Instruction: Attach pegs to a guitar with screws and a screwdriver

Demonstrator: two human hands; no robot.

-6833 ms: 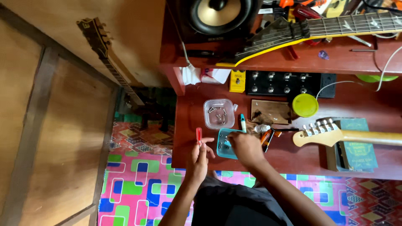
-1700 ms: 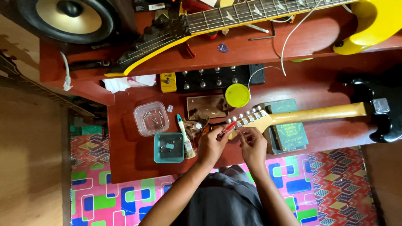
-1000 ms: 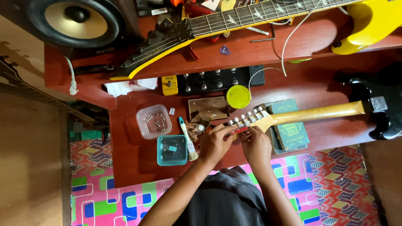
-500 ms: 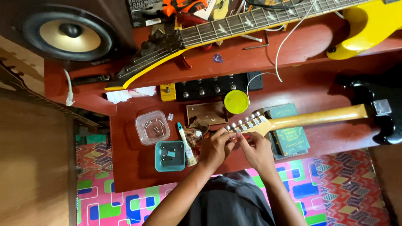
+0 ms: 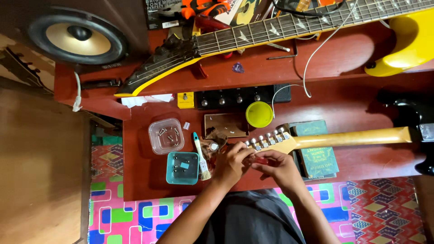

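Lower centre: left hand [image 5: 231, 163] and right hand [image 5: 279, 168] pinch a small red-handled tool [image 5: 258, 160] between them, fingers closed narrow, tip just below the pale wood guitar headstock [image 5: 271, 141]. Step, prob.: working the tuners w/ steady aim. Left of hands: teal tub [image 5: 182, 167], clear screw tub [image 5: 166, 135]; farther up, glossy yellow guitar [image 5: 402, 40].

tubs [image 5: 166, 135] left of headstock [image 5: 271, 141], on desk [image 5: 352, 104]
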